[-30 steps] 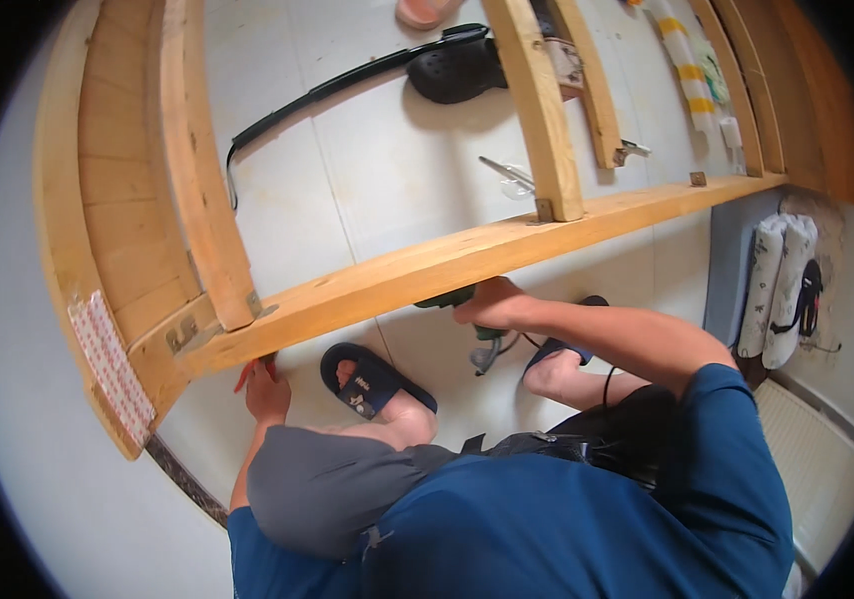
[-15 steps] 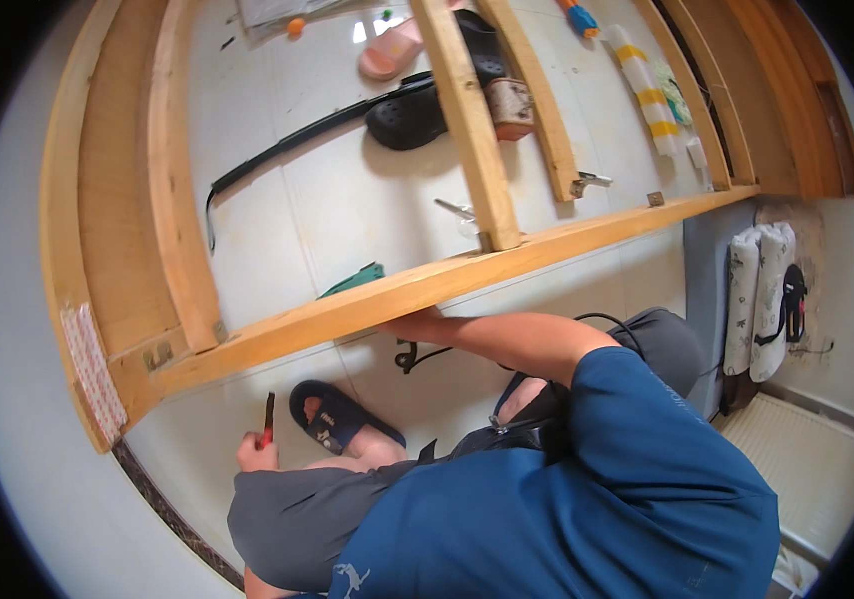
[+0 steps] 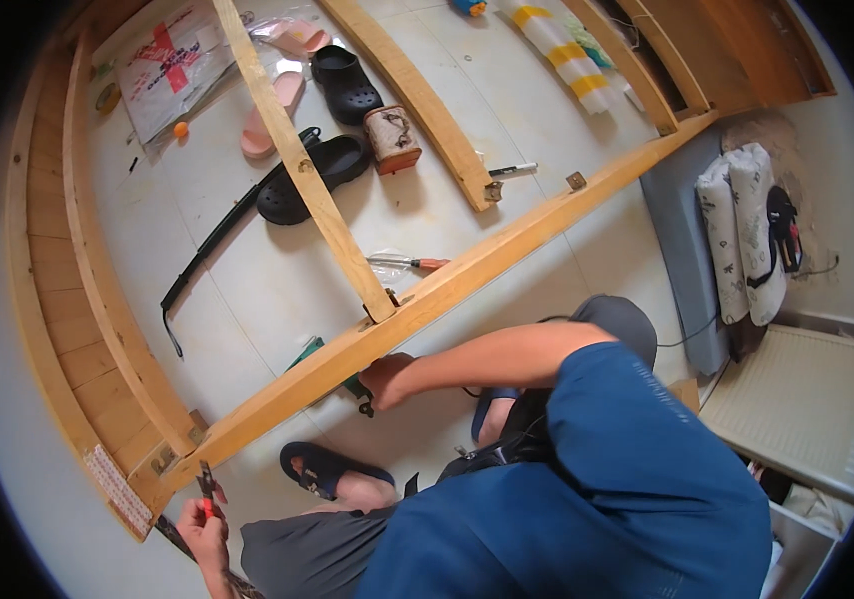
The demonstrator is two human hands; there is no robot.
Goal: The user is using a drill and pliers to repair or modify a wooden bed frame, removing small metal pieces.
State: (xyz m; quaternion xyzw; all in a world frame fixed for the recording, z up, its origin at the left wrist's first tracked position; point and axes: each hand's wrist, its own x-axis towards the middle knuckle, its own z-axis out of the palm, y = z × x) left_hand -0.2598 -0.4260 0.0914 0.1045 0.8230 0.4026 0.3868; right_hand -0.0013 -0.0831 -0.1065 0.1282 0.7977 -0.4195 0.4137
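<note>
In front of me stands a wooden frame; its long front beam (image 3: 487,258) runs slanting from lower left to upper right. My left hand (image 3: 203,531) is closed around red-handled pliers (image 3: 208,489), whose dark jaws point up beside the beam's left corner. My right hand (image 3: 387,381) is closed just below the middle of the beam, on a green power tool (image 3: 350,387). The beam hides part of that tool, and another green part shows on its far side. Metal brackets (image 3: 576,181) sit along the beam. Its left end carries a red-and-white patterned strip (image 3: 119,493).
Crossbars (image 3: 307,170) span the frame. On the tiles within lie a screwdriver (image 3: 417,263), black clogs (image 3: 345,85), pink slippers (image 3: 274,115), a bark-patterned container (image 3: 393,140), a long dark stick (image 3: 209,245) and a yellow-striped roll (image 3: 559,58). Padded rolls (image 3: 747,235) lean at right.
My view has shifted and turned. My left hand has raised the pliers to the beam's left corner. My right hand, partly behind the beam before, now shows below it on the green tool.
</note>
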